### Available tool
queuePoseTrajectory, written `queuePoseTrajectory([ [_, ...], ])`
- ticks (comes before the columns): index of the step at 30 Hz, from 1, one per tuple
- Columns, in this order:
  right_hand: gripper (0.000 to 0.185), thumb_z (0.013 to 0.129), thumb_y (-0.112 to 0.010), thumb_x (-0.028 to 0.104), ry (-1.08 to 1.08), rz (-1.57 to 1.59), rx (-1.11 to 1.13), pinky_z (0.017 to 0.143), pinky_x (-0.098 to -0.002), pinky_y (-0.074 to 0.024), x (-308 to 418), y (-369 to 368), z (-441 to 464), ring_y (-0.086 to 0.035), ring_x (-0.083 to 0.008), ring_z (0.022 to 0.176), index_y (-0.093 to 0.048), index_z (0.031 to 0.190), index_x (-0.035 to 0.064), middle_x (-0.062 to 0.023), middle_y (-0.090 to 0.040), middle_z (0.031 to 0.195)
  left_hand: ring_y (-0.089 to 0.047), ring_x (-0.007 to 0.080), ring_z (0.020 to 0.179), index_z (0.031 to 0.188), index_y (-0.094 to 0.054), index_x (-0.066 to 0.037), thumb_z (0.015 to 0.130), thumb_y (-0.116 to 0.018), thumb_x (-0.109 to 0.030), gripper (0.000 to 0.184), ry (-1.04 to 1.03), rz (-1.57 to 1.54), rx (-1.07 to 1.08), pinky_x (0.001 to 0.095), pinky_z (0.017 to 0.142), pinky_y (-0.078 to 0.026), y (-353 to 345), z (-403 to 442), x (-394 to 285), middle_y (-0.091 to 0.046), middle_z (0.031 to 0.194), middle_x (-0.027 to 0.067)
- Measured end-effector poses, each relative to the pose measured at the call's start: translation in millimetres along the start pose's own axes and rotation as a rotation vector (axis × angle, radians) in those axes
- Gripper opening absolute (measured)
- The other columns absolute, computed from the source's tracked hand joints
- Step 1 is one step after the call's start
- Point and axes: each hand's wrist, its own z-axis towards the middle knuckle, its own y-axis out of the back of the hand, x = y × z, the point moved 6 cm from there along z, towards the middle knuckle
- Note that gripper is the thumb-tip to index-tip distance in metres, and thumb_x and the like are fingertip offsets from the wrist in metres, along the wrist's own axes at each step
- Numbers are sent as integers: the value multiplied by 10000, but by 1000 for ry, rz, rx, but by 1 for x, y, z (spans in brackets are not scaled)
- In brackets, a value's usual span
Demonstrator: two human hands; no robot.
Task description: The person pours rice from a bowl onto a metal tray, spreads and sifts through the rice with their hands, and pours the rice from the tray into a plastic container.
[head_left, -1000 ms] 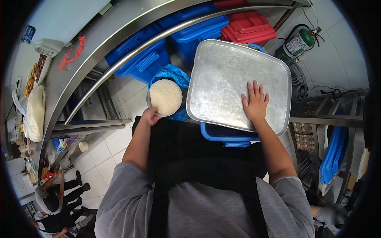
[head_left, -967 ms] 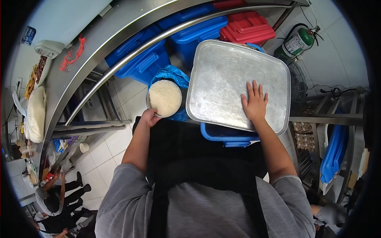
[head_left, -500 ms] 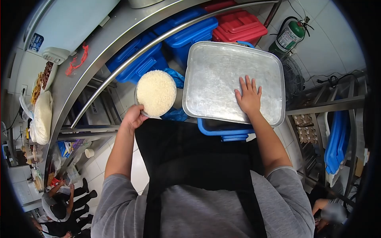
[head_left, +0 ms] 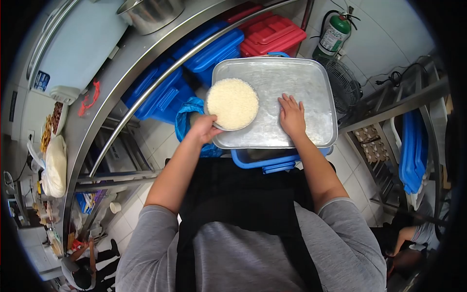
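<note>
My left hand [head_left: 204,128] grips the near-left rim of a round bowl heaped with white rice [head_left: 232,103]. The bowl is over the left part of a large metal tray [head_left: 272,131]; whether it touches the tray I cannot tell. Flat on the tray's right half lies my right hand [head_left: 292,117], fingers stretched out. Beneath the tray is a blue plastic bin [head_left: 272,164], its near edge showing. A blue plastic bag [head_left: 185,119] stands open on the floor left of the tray, its contents mostly hidden by the bowl and arm.
Blue lidded bins [head_left: 155,92] and a red lidded bin [head_left: 272,34] stand beneath a steel counter [head_left: 109,87] with a metal rail. A fan [head_left: 340,85] and a fire extinguisher [head_left: 333,34] are behind the tray. At right is a rack with egg trays [head_left: 370,145]. Other people are at both lower corners.
My left hand has carried the bowl of rice rightward, from beside the tray to over it. The blue bag is now more exposed. My right hand stays on the tray.
</note>
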Motion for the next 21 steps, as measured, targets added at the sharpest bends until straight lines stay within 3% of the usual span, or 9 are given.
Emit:
queuePoseTrajectory([
  [2,364,924,-482,94,7,100,-59,1153,-499,-239,-3,4,-1,-427,-250,1348,-573,1276,114,-104,-519,1398,-634,312,1081,1343,-407,64,972,-440,-85,401,-2,-12,43,417,885,-569,-25,14,12,-575,1249,217],
  [10,287,949,-440,70,-92,506,-235,1069,-446,-384,-23,11,0,-607,-349,1063,-605,1182,41,-178,-665,1113,-625,303,1068,1459,-300,-54,949,-574,-193,596,-117,57,112,378,863,-544,-60,-18,3,-513,1318,181],
  [12,275,955,-441,79,-113,569,-236,1046,-432,-409,-23,11,0,-620,-354,1030,-610,1166,29,-180,-674,1082,-612,358,1063,1437,-353,-12,925,-617,-245,621,-641,963,-287,386,892,-515,-32,-34,-25,-493,1310,225],
  [15,274,972,-459,146,-162,619,-236,973,-386,-459,-28,8,-1,-629,-334,1049,-630,1152,28,-176,-677,1094,-588,419,1063,1389,-420,23,904,-636,-292,618,-740,1104,-588,415,953,-472,24,-8,6,-486,1298,264],
  [16,284,976,-465,175,-140,604,-250,951,-374,-471,-30,4,0,-630,-327,1062,-637,1150,30,-176,-678,1099,-545,434,1136,1376,-422,43,919,-611,-314,610,-729,1082,-534,445,1016,-421,34,7,26,-485,1314,288],
  [17,301,980,-463,200,-147,593,-242,953,-373,-469,-31,4,1,-630,-321,1072,-638,1157,31,-174,-677,1109,-531,417,1177,1378,-417,37,956,-546,-313,563,-623,873,-267,450,1027,-410,39,27,48,-492,1323,299],
  [18,319,984,-460,225,-143,590,-227,954,-372,-467,-32,1,1,-630,-315,1082,-639,1164,31,-173,-677,1119,-528,418,1187,1385,-405,36,989,-476,-271,505,-506,957,-213,453,1029,-411,32,22,57,-506,1315,299],
  [19,351,988,-454,256,-151,577,-220,952,-370,-466,-32,-1,2,-631,-309,1083,-634,1179,23,-175,-673,1136,-555,432,1140,1362,-422,37,999,-447,-246,460,-632,943,-261,466,996,-435,35,27,66,-539,1272,295],
  [21,366,1004,-426,256,-121,566,-172,958,-360,-457,-32,-5,1,-629,-300,1085,-631,1181,10,-175,-671,1140,-552,444,1133,1330,-438,65,1001,-448,-216,433,-570,764,-253,452,1001,-430,31,16,73,-578,1203,309],
])
